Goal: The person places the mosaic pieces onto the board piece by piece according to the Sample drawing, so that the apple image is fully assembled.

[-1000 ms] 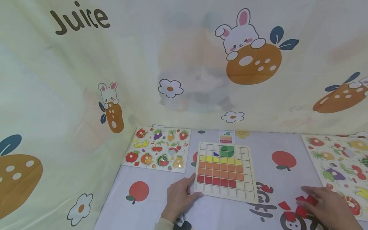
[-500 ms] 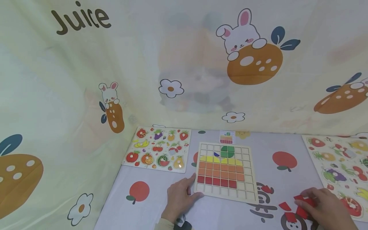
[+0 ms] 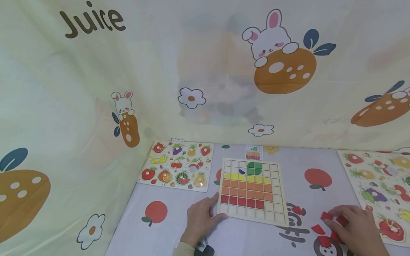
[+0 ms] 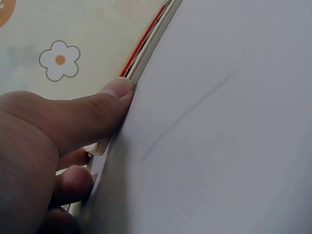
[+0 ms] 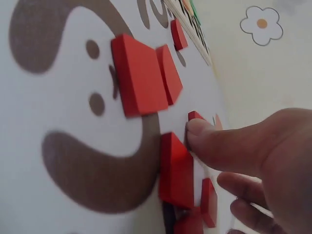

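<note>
A wooden grid board [image 3: 277, 209] lies mid-table with red, orange, yellow, green and blue pieces set in its squares. At its near left corner, my left hand [image 3: 201, 218] holds the frame, thumb on the near edge and fingers along the left side; the left wrist view shows the thumb [image 4: 97, 114] against that edge. My right hand [image 3: 358, 227] pinches a small red block [image 3: 326, 216] between thumb and fingertips, right of the board. Around it lie several loose red blocks, among them a square one [image 5: 141, 75] and a curved-edged one [image 3: 317, 229]. Part of the pile is hidden under the right hand.
A fruit puzzle board [image 3: 176, 167] lies at the back left, and another fruit board [image 3: 374, 183] at the right edge. Behind the grid stands a small pattern card [image 3: 253, 153]. A printed curtain [image 3: 221, 71] rises along the table's back and left.
My right hand closes its fingertips on a red block and brings it slightly left, away from the other blocks. The left hand stays at the board's corner.
</note>
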`<state>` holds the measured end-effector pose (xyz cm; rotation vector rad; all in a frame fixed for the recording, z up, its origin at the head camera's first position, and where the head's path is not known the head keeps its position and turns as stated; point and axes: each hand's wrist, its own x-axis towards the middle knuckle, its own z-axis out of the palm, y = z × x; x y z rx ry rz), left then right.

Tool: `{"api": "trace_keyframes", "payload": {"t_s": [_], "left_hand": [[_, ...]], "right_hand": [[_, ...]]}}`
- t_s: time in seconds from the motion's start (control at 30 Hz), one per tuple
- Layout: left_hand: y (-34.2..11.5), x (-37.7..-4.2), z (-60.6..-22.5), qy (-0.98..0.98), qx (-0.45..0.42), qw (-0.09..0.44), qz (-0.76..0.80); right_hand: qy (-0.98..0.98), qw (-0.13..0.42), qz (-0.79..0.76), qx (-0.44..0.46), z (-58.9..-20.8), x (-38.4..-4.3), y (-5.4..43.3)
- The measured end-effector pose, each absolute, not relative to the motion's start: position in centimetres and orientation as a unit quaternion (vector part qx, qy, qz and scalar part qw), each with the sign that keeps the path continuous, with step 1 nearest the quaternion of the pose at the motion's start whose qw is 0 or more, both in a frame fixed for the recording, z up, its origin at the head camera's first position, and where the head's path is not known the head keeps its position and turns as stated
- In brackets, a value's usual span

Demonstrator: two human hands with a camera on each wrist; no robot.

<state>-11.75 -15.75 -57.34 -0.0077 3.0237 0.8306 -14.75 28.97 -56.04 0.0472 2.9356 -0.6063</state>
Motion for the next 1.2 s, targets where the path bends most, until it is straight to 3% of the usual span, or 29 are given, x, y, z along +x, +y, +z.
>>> {"api": "trace_keyframes", "payload": {"t_s": [0.13, 0.23, 0.4, 0.7, 0.97, 1.2], "left_hand": [[-15.7, -11.8, -57.4, 0.964, -0.004, 0.005, 0.266], [-15.7, -11.8, -57.5, 0.964, -0.006, 0.006, 0.266], [-15.7, -11.8, -57.5, 0.964, -0.004, 0.003, 0.265], [-15.7, -11.7, -57.4, 0.964, -0.004, 0.003, 0.266], [-15.7, -11.7, -57.4, 0.965, -0.003, 0.0, 0.263], [-15.7, -11.8, -57.5, 0.967, -0.002, -0.002, 0.257]], "right_hand": [[0.963, 0.122, -0.236, 0.037, -55.9, -15.0, 28.5], [0.96, 0.131, -0.244, 0.038, -55.9, -15.0, 28.0], [0.965, 0.089, -0.245, 0.0, -55.8, -14.6, 27.2], [0.952, -0.012, -0.304, 0.011, -55.6, -14.2, 24.6], [0.936, 0.053, -0.347, 0.018, -54.9, -15.0, 20.4], [0.932, 0.021, -0.359, -0.04, -55.4, -15.1, 17.9]]}}
